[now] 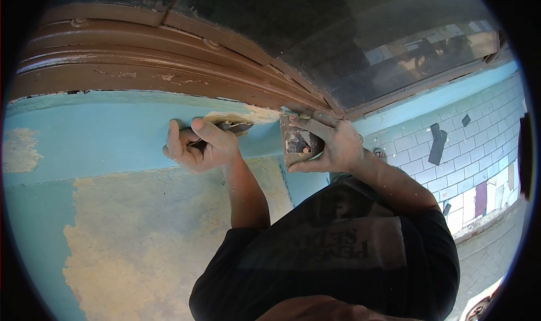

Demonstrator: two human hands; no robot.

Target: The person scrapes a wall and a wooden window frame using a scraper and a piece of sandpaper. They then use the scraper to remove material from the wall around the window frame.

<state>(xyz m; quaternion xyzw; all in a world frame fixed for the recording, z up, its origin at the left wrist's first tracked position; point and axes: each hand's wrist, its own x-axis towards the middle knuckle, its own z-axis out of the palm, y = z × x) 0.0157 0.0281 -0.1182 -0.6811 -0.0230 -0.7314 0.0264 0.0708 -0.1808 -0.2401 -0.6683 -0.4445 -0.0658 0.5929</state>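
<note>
Turquoise wall (112,135) with beige patches, brown window frame (141,56), pale brick-patterned tiles (479,135).

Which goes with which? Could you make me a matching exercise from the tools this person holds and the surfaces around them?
Things:
1. scraper blade
2. smeared flat board
3. window frame
4. wall

States:
A. painted brown, chipped in places
B. held in the right hand
C. blue paint with bare beige patches
D. gripped in the left hand, tip at the pale filler patch under the frame

Pairs: 1-D, 2-B, 3-A, 4-C
</note>
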